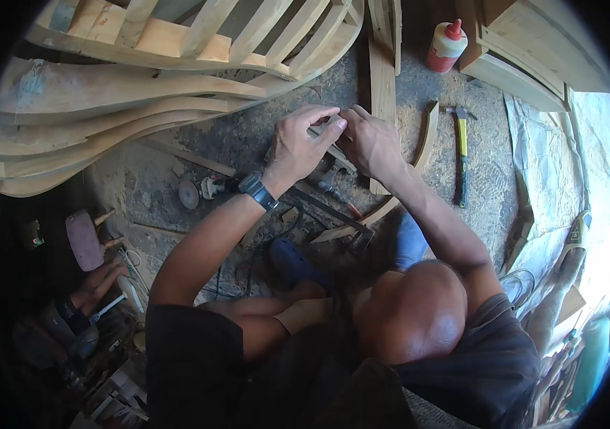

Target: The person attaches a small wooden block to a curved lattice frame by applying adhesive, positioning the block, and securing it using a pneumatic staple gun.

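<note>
My left hand (301, 139), with a dark watch (256, 189) on its wrist, is raised over the floor with thumb and fingers pinched. Close against it, my right hand (371, 141) has its fingers curled in and their tips meet the left thumb. Something narrow shows between the hands, too small and covered to make out. Below them on the floor lie a metal clamp-like tool (330, 179) and an angle grinder (201, 189). A long wooden board (382, 86) passes behind the right hand, and a curved wooden strip (427, 136) lies beside that forearm.
Curved, slatted wooden furniture frames (176, 53) fill the upper left. A claw hammer (461, 154) with a yellow and black handle lies at right, below a red-capped glue bottle (448, 46). A wooden cabinet-like piece (527, 68) stands upper right. Another person's legs (101, 286) show lower left.
</note>
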Tool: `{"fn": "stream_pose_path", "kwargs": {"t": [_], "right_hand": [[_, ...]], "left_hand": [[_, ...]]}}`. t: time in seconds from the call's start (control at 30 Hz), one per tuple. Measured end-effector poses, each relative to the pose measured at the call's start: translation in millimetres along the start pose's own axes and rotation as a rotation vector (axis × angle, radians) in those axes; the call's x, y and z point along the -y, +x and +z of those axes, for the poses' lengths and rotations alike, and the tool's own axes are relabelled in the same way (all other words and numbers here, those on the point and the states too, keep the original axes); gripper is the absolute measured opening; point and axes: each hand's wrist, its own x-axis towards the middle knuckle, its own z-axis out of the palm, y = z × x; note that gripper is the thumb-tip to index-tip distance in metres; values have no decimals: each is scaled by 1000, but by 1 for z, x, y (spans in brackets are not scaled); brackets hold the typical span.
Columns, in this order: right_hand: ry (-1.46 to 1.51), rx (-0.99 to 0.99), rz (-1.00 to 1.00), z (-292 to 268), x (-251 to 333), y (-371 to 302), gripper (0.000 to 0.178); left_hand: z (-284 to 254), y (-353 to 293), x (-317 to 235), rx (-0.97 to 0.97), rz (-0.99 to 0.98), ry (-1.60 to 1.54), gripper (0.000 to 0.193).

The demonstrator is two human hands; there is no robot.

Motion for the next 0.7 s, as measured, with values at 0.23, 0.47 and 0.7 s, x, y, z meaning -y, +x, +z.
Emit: {"fn": "stream_pose_path", "kwargs": {"t": [0.23,0.47,0.7], "right_hand": [[-2,48,-225,-19,86,5,48],[53,236,-284,-42,140,16,49],[12,345,-517,-1,192,43,37]], "left_hand": [[-62,-73,8,-215,-164,-300,33],[-106,-121,18,-462,-155,-667,35],[-116,-164,40,-617,-149,-1015,35]]}}
